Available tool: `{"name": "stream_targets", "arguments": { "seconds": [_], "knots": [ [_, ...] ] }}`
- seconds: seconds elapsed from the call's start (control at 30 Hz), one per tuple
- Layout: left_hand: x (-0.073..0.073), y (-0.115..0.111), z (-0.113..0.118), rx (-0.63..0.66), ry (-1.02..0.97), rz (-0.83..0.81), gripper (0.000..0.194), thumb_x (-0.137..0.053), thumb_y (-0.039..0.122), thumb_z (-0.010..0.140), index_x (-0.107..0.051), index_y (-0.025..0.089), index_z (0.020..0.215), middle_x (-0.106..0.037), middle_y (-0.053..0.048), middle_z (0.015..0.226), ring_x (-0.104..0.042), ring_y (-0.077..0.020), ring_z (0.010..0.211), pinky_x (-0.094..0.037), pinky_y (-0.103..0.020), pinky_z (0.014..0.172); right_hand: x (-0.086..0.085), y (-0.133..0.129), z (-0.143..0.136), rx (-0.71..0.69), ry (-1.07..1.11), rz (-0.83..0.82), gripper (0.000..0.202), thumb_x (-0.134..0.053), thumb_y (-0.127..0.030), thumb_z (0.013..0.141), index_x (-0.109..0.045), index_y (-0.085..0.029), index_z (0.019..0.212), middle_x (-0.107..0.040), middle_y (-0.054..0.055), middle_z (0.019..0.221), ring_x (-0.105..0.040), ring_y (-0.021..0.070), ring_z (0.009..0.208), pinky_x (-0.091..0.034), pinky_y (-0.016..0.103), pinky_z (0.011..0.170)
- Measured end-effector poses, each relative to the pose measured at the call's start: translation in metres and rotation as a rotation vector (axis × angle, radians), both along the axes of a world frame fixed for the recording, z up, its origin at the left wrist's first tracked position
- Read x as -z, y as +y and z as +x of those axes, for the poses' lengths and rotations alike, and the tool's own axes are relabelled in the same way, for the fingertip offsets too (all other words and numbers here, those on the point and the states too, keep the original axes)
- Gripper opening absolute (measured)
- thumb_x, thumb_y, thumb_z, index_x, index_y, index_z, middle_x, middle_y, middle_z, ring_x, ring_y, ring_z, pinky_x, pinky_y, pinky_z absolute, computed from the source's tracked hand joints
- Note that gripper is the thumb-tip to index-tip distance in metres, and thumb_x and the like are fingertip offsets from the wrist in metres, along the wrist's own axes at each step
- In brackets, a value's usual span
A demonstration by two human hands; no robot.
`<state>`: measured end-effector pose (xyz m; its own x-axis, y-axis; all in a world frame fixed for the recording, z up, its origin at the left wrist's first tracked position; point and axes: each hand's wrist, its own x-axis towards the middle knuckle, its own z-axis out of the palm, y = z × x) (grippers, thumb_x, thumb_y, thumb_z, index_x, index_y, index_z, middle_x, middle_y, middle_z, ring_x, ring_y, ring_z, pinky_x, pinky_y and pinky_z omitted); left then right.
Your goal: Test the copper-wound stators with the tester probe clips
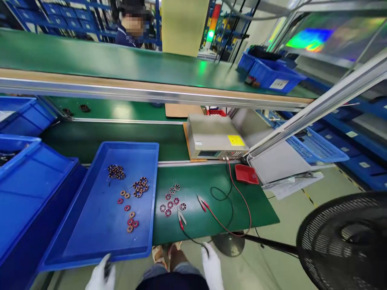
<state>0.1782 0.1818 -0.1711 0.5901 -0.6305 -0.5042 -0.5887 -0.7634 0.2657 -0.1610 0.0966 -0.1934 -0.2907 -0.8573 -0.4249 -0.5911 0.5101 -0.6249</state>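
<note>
My left hand, in a white glove, is just in front of the near rim of a large blue tray; its thumb and fingers are apart. My right hand, also gloved, hangs off the table's front edge by a black cable. Its fingers look slightly parted around a dark gap. Small ring-shaped wound coils lie in the tray: a dark cluster, a second cluster, and red and tan ones. Several more coils lie on the green table beside a black-lead clip and a red-lead clip.
A bench meter stands at the back, a red dish to its right. Blue bins crowd the left. A black fan fills the lower right. Overhead runs a green shelf with a blue bin; a person is beyond.
</note>
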Motion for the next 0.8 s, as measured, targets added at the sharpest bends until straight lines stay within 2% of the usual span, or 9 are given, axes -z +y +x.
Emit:
{"name": "stream_targets", "arguments": {
  "seconds": [0.07,0.13,0.2,0.3,0.43,0.57,0.67,0.8],
  "knots": [
    [-0.01,-0.013,-0.033,0.107,0.189,-0.077,0.052,-0.023,0.039,0.081,-0.052,0.012,0.115,-0.055,-0.01,0.125,-0.05,-0.0215,0.115,-0.04,-0.033,0.099,0.006,0.011,0.005,-0.057,0.011,0.05,0.045,-0.036,-0.04,0.071,-0.065,-0.015,0.096,-0.066,0.012,0.108,-0.059,0.0239,0.103,-0.044,0.036,0.096],
    [-0.019,-0.033,-0.068,0.253,0.382,-0.062,0.049,-0.027,0.038,0.081,-0.056,0.013,0.112,-0.057,-0.009,0.122,-0.049,-0.0203,0.117,-0.035,-0.031,0.103,0.001,-0.001,0.006,-0.105,0.064,0.062,0.047,-0.036,-0.037,0.074,-0.061,-0.012,0.105,-0.062,0.013,0.115,-0.056,0.0235,0.109,-0.041,0.036,0.099],
    [-0.026,-0.056,-0.101,0.356,0.54,0.033,0.048,-0.034,0.035,0.08,-0.053,0.012,0.117,-0.056,-0.01,0.123,-0.05,-0.0195,0.116,-0.037,-0.028,0.101,-0.008,-0.03,0.007,-0.154,0.162,0.044,0.048,-0.036,-0.034,0.077,-0.056,-0.009,0.113,-0.057,0.015,0.121,-0.051,0.0237,0.115,-0.038,0.036,0.101],
    [-0.033,-0.093,-0.145,0.458,0.468,0.08,0.052,-0.041,0.03,0.078,-0.044,0.01,0.127,-0.052,-0.014,0.127,-0.049,-0.0237,0.116,-0.036,-0.033,0.1,-0.022,-0.084,0.008,-0.286,0.336,0.05,0.051,-0.042,-0.03,0.079,-0.046,-0.006,0.123,-0.05,0.017,0.129,-0.045,0.0253,0.12,-0.036,0.035,0.101],
    [-0.028,-0.138,-0.189,0.277,0.304,0.088,0.051,-0.045,0.037,0.08,-0.044,0.008,0.122,-0.057,-0.018,0.115,-0.057,-0.0275,0.103,-0.043,-0.035,0.088,-0.028,-0.136,0.009,-0.487,0.535,0.169,0.057,-0.05,-0.028,0.077,-0.036,-0.011,0.13,-0.042,0.017,0.134,-0.045,0.03,0.118,-0.042,0.039,0.091],
    [-0.006,-0.167,-0.215,0.07,0.143,0.111,0.049,-0.05,0.039,0.079,-0.048,0.004,0.113,-0.053,-0.022,0.111,-0.058,-0.0308,0.097,-0.044,-0.039,0.082,-0.02,-0.159,0.001,-0.699,0.619,0.18,0.042,-0.048,-0.025,0.079,-0.046,-0.011,0.119,-0.053,0.018,0.114,-0.055,0.029,0.102,-0.047,0.038,0.078],
    [0.009,-0.171,-0.23,-0.032,0.051,0.098,0.04,-0.052,0.03,0.078,-0.051,0.005,0.109,-0.05,-0.022,0.111,-0.053,-0.0342,0.1,-0.043,-0.043,0.083,-0.013,-0.168,-0.007,-0.797,0.587,0.182,0.03,-0.043,-0.021,0.08,-0.052,-0.011,0.106,-0.056,0.017,0.104,-0.058,0.0268,0.093,-0.047,0.036,0.074],
    [0.02,-0.154,-0.247,-0.156,0.033,0.036,0.035,-0.047,0.02,0.078,-0.051,0.003,0.108,-0.05,-0.024,0.11,-0.046,-0.0377,0.106,-0.038,-0.05,0.088,-0.006,-0.17,-0.02,-0.872,0.465,0.203,0.028,-0.039,-0.018,0.078,-0.052,-0.011,0.103,-0.056,0.016,0.102,-0.06,0.024,0.087,-0.046,0.034,0.071]
  ]
}}
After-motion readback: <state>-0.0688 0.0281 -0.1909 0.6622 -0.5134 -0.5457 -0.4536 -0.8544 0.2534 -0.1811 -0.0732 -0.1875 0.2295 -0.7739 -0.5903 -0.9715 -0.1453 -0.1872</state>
